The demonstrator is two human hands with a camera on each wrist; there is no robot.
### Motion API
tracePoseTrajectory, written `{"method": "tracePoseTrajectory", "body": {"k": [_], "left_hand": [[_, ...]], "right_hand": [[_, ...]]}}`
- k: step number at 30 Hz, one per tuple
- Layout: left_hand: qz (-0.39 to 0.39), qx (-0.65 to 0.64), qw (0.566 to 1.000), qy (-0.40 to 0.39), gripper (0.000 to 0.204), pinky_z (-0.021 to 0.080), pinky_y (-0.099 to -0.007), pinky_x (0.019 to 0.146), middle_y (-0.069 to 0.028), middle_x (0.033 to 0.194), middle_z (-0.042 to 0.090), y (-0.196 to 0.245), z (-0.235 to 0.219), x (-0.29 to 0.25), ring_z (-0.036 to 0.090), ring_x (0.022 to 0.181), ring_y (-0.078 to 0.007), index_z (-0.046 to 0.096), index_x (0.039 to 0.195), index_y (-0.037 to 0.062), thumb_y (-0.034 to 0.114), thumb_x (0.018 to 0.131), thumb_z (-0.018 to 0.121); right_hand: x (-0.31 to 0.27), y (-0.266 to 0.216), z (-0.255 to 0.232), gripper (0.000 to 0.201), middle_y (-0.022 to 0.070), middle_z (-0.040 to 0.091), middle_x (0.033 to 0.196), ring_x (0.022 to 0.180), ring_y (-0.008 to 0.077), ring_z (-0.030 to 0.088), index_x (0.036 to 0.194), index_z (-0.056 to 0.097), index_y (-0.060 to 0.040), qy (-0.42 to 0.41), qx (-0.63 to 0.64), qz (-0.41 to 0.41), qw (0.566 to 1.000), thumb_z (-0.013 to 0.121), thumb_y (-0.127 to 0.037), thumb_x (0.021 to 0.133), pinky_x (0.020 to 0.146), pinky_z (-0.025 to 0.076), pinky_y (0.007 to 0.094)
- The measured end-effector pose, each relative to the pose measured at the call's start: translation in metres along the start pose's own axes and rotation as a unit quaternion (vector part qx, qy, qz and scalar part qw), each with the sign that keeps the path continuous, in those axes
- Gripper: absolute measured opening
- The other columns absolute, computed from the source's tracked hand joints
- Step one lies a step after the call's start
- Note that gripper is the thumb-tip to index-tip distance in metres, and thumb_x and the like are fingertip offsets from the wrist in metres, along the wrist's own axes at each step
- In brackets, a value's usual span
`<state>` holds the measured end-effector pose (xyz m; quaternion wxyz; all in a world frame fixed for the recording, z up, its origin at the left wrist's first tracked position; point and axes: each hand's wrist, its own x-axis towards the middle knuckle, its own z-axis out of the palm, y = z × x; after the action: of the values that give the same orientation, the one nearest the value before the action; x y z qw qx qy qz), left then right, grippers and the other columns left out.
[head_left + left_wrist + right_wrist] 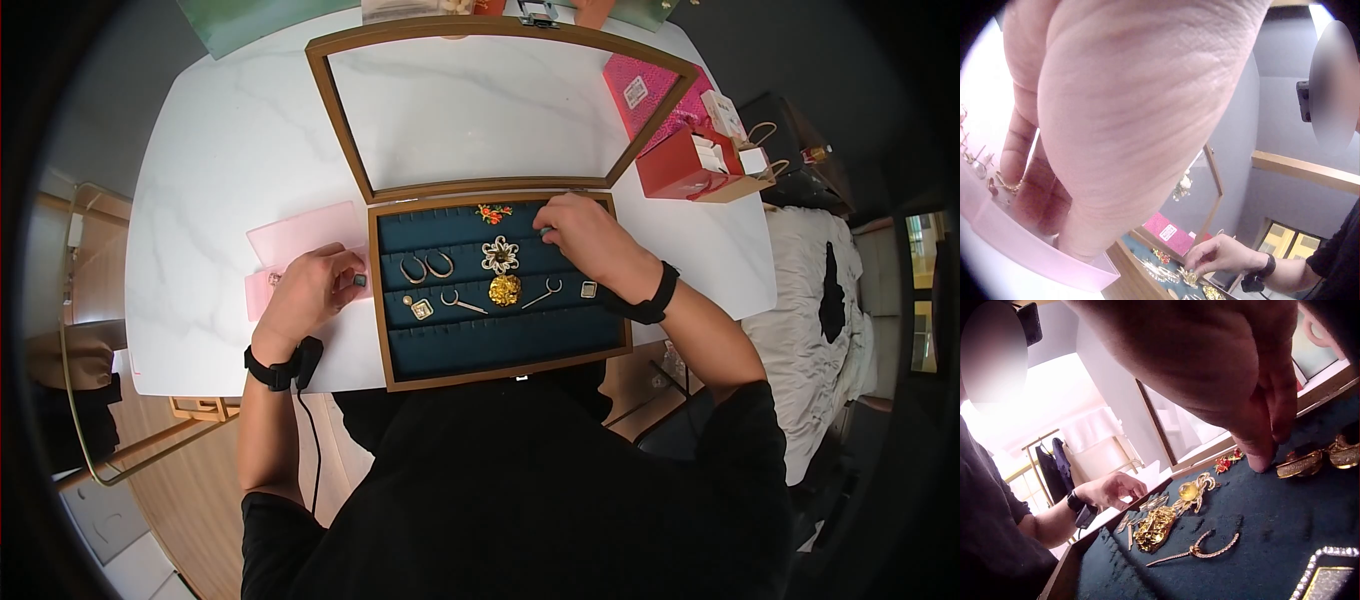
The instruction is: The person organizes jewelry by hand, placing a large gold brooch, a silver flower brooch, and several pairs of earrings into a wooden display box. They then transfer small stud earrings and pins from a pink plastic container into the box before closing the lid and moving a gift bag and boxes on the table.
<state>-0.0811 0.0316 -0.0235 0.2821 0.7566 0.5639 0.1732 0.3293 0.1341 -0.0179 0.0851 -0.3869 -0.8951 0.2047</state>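
Observation:
A wooden jewelry box point(380, 320) lined in dark green cloth stands with its glass lid raised. Over its upper right part is my right hand point(585, 235), fingers pointing down. In the right wrist view those fingertips point(1261, 461) touch the cloth, right beside a pair of wide gold earrings point(1300, 465). My left hand point(310, 292) hovers at a pink plastic box point(258, 298), to the left. In the left wrist view its fingers reach down inside the pink wall point(1029, 253), close to a gold trinket point(1009, 182); I cannot tell whether they hold anything.
Rows in the jewelry box carry a red flower brooch point(493, 214), a silver flower brooch point(500, 255), a gold brooch point(505, 291), hoop earrings point(438, 264) and square earrings point(421, 309). The raised lid point(345, 120) stands behind. A red paper bag point(685, 165) sits at right.

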Motion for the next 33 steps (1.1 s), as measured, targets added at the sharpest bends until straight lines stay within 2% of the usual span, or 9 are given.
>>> {"method": "tracePoseTrajectory", "body": {"k": [4, 13, 22, 25, 31, 33], "left_hand": [[0.005, 0.003, 1.000, -0.001, 0.022, 0.058, -0.0425, 0.077, -0.0129, 0.091, 0.071, -0.0027, 0.0002, -0.0003, 0.072, 0.081, -0.0322, 0.077, 0.105, 0.0005, -0.002, 0.085, 0.085], [0.002, 0.001, 1.000, 0.001, 0.023, 0.057, -0.0426, 0.076, -0.0126, 0.089, 0.069, -0.0027, 0.0005, -0.0005, 0.070, 0.079, -0.0316, 0.077, 0.105, 0.0002, -0.002, 0.084, 0.086], [-0.005, -0.002, 1.000, -0.008, 0.025, 0.057, -0.0418, 0.075, -0.0116, 0.088, 0.068, -0.0020, -0.0011, -0.0001, 0.069, 0.077, -0.0296, 0.077, 0.107, 0.0004, -0.001, 0.084, 0.088], [-0.007, -0.001, 1.000, -0.008, 0.026, 0.057, -0.0412, 0.075, -0.0110, 0.088, 0.068, -0.0015, -0.0011, -0.0002, 0.068, 0.077, -0.0283, 0.077, 0.107, 0.0006, -0.001, 0.084, 0.088], [-0.003, -0.002, 1.000, -0.004, 0.027, 0.057, -0.0405, 0.074, -0.0104, 0.088, 0.068, -0.0025, -0.0003, -0.0005, 0.068, 0.075, -0.0268, 0.077, 0.108, 0.0008, -0.001, 0.084, 0.088], [-0.004, -0.001, 1.000, -0.004, 0.027, 0.057, -0.0404, 0.074, -0.0104, 0.087, 0.068, -0.0020, -0.0004, -0.0006, 0.068, 0.075, -0.0268, 0.078, 0.108, 0.0008, -0.001, 0.084, 0.088]], "right_hand": [[0.0001, 0.0027, 0.0066, 0.018, 0.0196, 0.076, 0.107, 0.109, 0.0407, 0.072, 0.109, 0.079, 0.0026, 0.006, -0.007, -0.011, 1.000, 0.079, 0.001, 0.091, 0.095, 0.059, 0.0476], [-0.0001, -0.0059, 0.0000, 0.018, 0.0194, 0.077, 0.108, 0.106, 0.0406, 0.074, 0.110, 0.081, 0.0018, -0.030, 0.001, 0.030, 0.999, 0.079, 0.001, 0.092, 0.092, 0.060, 0.0465], [-0.0026, -0.0052, 0.0042, 0.016, 0.0185, 0.075, 0.104, 0.102, 0.0402, 0.074, 0.108, 0.082, 0.0008, 0.024, 0.021, 0.033, 0.999, 0.081, 0.000, 0.092, 0.090, 0.060, 0.0464], [-0.0019, -0.0020, 0.0049, 0.015, 0.0186, 0.075, 0.102, 0.101, 0.0405, 0.074, 0.107, 0.082, 0.0007, 0.022, 0.010, 0.018, 1.000, 0.081, -0.001, 0.092, 0.089, 0.059, 0.0468], [0.0009, -0.0025, 0.0009, 0.011, 0.0190, 0.076, 0.100, 0.099, 0.0416, 0.075, 0.104, 0.081, 0.0011, 0.004, 0.024, 0.048, 0.999, 0.076, -0.001, 0.095, 0.088, 0.060, 0.0469], [0.0039, -0.0021, -0.0021, 0.010, 0.0185, 0.078, 0.100, 0.098, 0.0395, 0.076, 0.105, 0.080, 0.0018, -0.019, 0.047, 0.063, 0.997, 0.074, -0.002, 0.098, 0.087, 0.060, 0.0452]]}}
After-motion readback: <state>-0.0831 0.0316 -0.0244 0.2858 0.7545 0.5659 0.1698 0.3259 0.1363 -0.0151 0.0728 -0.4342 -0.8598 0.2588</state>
